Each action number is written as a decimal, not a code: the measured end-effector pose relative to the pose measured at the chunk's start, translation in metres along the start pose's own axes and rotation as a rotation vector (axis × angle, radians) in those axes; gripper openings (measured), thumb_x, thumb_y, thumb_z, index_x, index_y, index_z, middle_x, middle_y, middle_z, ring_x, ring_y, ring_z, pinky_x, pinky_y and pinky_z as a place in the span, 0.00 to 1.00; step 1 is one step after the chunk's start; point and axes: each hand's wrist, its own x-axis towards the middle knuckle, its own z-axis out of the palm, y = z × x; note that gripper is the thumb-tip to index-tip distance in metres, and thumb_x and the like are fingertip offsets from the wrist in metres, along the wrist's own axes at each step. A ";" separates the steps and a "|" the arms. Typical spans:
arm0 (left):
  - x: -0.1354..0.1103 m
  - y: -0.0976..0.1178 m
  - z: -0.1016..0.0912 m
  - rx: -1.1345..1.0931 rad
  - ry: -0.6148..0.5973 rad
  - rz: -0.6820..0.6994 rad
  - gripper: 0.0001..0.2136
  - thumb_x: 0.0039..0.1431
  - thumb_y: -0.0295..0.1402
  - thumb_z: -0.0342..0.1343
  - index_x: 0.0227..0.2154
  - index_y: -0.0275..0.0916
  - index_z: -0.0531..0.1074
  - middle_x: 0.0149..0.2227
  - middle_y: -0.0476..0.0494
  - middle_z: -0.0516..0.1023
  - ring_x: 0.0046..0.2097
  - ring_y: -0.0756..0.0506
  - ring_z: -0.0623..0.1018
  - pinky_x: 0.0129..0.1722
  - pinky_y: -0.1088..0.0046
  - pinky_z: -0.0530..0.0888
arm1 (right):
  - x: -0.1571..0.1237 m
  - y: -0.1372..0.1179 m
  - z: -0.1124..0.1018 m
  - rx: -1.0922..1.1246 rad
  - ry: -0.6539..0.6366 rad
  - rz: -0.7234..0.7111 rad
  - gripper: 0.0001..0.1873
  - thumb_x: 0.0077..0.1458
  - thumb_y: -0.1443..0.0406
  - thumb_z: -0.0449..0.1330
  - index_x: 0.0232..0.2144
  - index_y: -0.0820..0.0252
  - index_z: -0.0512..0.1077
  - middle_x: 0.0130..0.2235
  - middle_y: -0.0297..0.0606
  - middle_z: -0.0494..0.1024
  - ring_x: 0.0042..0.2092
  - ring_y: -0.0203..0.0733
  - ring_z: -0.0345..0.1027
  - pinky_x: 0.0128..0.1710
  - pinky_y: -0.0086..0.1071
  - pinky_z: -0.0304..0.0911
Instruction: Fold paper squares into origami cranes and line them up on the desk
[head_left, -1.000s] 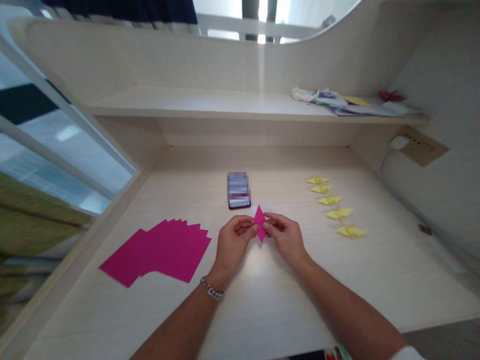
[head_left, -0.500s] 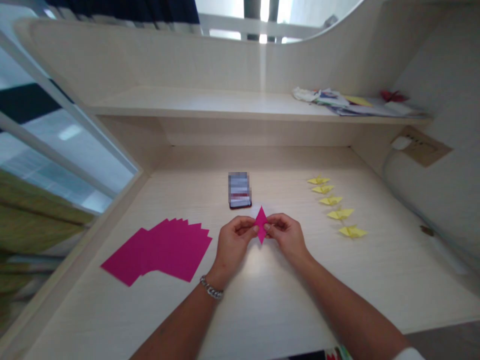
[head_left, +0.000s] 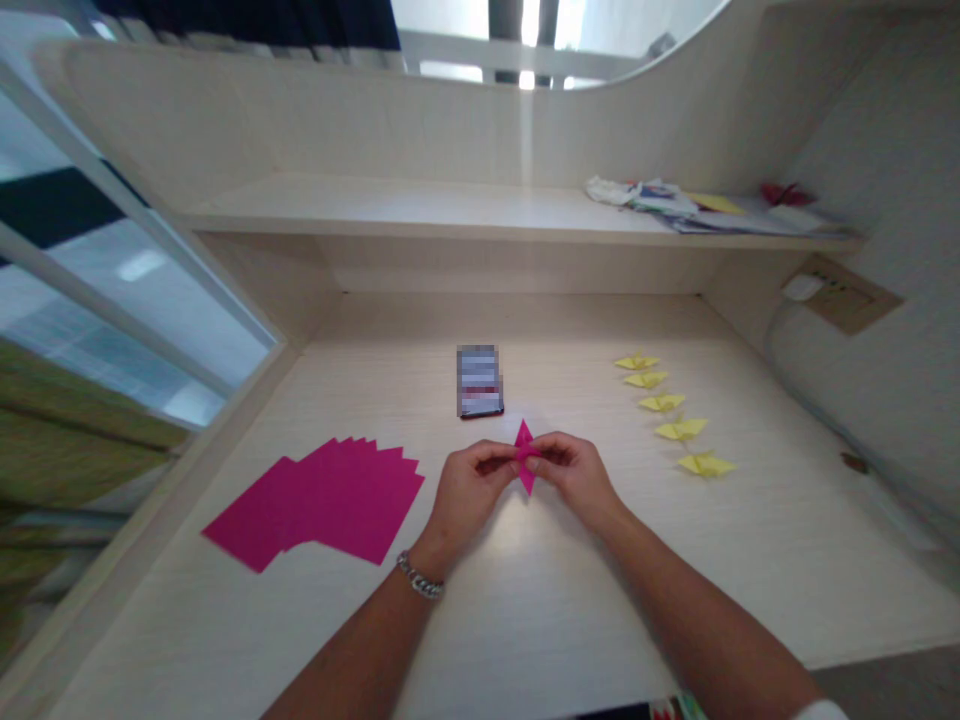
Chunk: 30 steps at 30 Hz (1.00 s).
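Observation:
A small folded piece of magenta paper (head_left: 524, 437), pointed at top and bottom, is pinched between both hands just above the desk (head_left: 525, 600). My left hand (head_left: 469, 490), with a metal bracelet on its wrist, grips its left side with closed fingers. My right hand (head_left: 577, 478) grips its right side, fingertips meeting the left ones over the paper's middle. A fanned stack of magenta sheets (head_left: 322, 500) lies to the left of my hands. A phone (head_left: 479, 381) lies flat just beyond the folded paper.
Several yellow folded paper cranes (head_left: 670, 412) sit in a row at the right of the desk. A shelf above the desk carries papers and a red paper figure (head_left: 780, 192). A wall socket with a plugged cable (head_left: 829, 290) is at the right.
My fingers have closed in over the middle of the folded paper, so it looks narrower and less of it shows. The hands have stayed in nearly the same place.

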 end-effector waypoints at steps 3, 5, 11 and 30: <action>-0.001 0.002 -0.001 0.011 -0.002 0.027 0.06 0.47 0.29 0.61 0.31 0.38 0.78 0.34 0.42 0.80 0.36 0.45 0.78 0.39 0.69 0.74 | 0.000 0.002 -0.001 -0.038 -0.010 -0.013 0.11 0.39 0.64 0.68 0.29 0.59 0.76 0.30 0.36 0.78 0.32 0.39 0.70 0.36 0.34 0.65; -0.002 0.005 0.000 -0.054 -0.012 -0.004 0.06 0.47 0.28 0.60 0.30 0.37 0.78 0.32 0.43 0.79 0.35 0.45 0.77 0.38 0.69 0.75 | 0.000 0.004 -0.002 -0.061 -0.001 -0.012 0.10 0.40 0.64 0.67 0.28 0.59 0.76 0.29 0.36 0.78 0.31 0.38 0.69 0.35 0.33 0.64; 0.000 0.008 0.001 -0.329 -0.030 -0.166 0.11 0.51 0.33 0.58 0.38 0.35 0.74 0.29 0.45 0.76 0.31 0.48 0.76 0.34 0.68 0.76 | -0.001 0.007 -0.001 -0.083 -0.038 -0.012 0.07 0.41 0.64 0.67 0.27 0.60 0.76 0.28 0.36 0.77 0.30 0.38 0.69 0.34 0.33 0.64; 0.004 0.006 -0.002 0.063 -0.019 -0.023 0.13 0.56 0.39 0.53 0.26 0.34 0.73 0.24 0.48 0.73 0.26 0.50 0.70 0.28 0.76 0.68 | -0.007 -0.003 -0.004 -0.307 -0.205 -0.201 0.07 0.49 0.65 0.63 0.33 0.54 0.78 0.37 0.39 0.78 0.39 0.40 0.71 0.41 0.35 0.65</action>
